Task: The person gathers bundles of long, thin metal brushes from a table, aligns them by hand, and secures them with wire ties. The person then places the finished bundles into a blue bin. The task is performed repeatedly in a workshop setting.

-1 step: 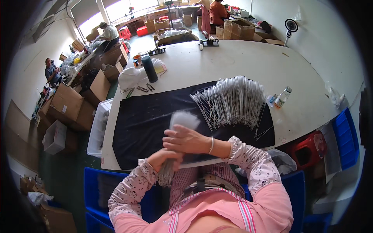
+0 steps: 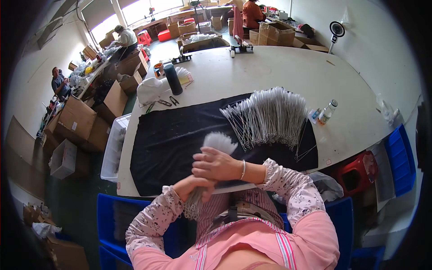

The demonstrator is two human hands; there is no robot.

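Both hands are wrapped round one bundle of thin wire brushes (image 2: pixel 219 141) at the front edge of the table. White, fuzzy ends fan out above my right hand (image 2: pixel 214 164), which grips the upper part. Lower down, my left hand (image 2: pixel 193 186) is closed on the wire stems, and their small looped ends stick out below it. The fingers hide the bundle's middle. A wide, fanned pile of similar wire pieces (image 2: pixel 269 118) lies on the black cloth (image 2: pixel 171 139), to the right of and beyond my hands.
On the white table (image 2: pixel 306 67) stand a glass bottle (image 2: pixel 327 112), a dark cylinder (image 2: pixel 173 80) and small clips (image 2: pixel 165 103). A clear plastic bin (image 2: pixel 110 153) is off the left edge. Cardboard boxes (image 2: pixel 76 121) fill the left side; several people work farther back.
The bundle's white end has shifted slightly right and down, and both hands have moved a little to the right with it. Their grip stays closed.
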